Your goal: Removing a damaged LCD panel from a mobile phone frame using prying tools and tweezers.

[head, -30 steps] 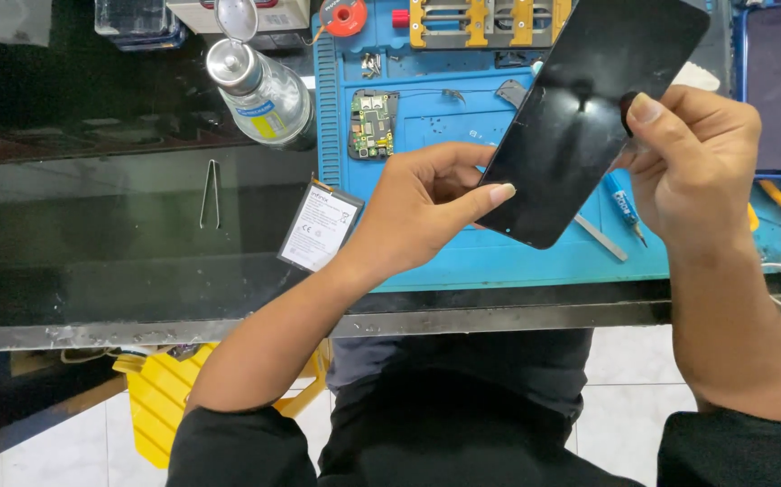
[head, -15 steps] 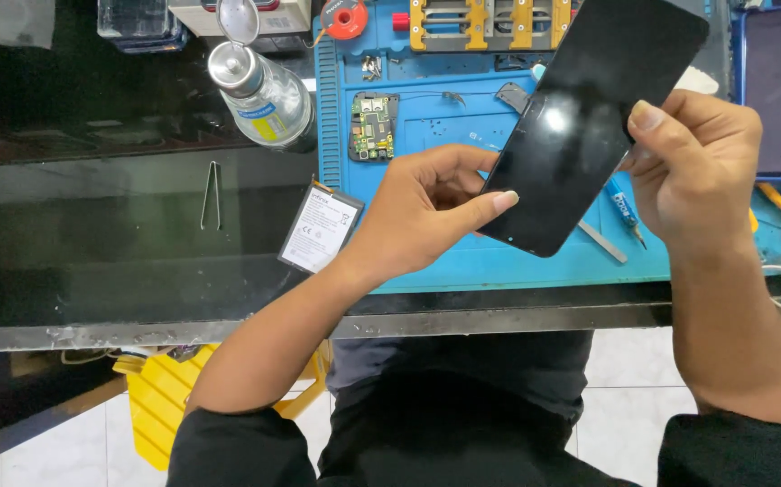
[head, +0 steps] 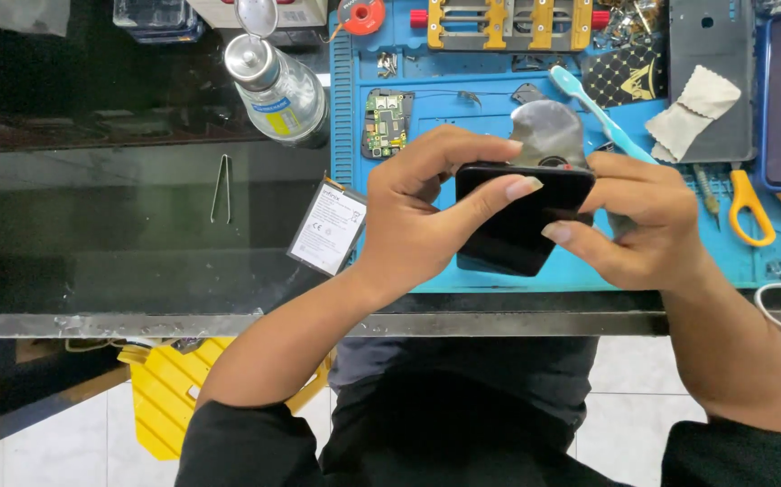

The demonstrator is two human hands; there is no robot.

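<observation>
Both hands hold a black phone screen panel (head: 518,219) above the blue work mat (head: 426,117). It is tilted so that I see it nearly end-on. My left hand (head: 417,212) grips its left side, thumb across the top edge. My right hand (head: 638,221) clasps its right side, fingers curled under. Just behind the panel's top edge shows a grey metal plate (head: 545,133).
On the mat lie a small green circuit board (head: 385,123), a light blue brush (head: 600,113), a white cloth (head: 695,112), orange-handled scissors (head: 749,209) and a yellow clamp jig (head: 503,22). A battery (head: 327,227), tweezers (head: 221,188) and a clear bottle (head: 277,86) are on the black glass bench.
The panel has swung from a flat, raised pose down to a steep edge-on tilt. Both hands have closed in around it, lower and nearer the mat's front.
</observation>
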